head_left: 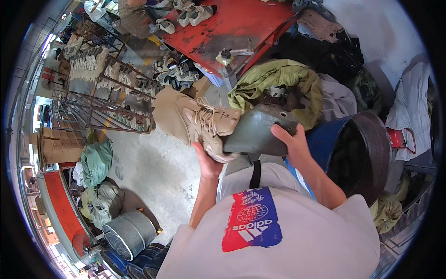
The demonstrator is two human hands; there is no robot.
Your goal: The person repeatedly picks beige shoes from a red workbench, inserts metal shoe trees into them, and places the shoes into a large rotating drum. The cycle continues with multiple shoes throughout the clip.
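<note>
A beige lace-up sneaker is in front of me, its laces loose on top. My left hand is closed round its lower edge, with the fingers partly hidden beneath it. Closed on the outer end of a dark green shoe last is my right hand, the thumb on top near a round hole. The last's other end meets the sneaker in the picture; whether it sits inside is hidden. Just beyond the sneaker shows a broad tan sheet-like piece; I cannot tell whether they are joined.
A red table with several shoes on it stands ahead, a metal fitting at its corner. Metal racks of shoes are on the left. To my right are a blue drum and an opened yellow-green sack. A grey metal drum lies lower left.
</note>
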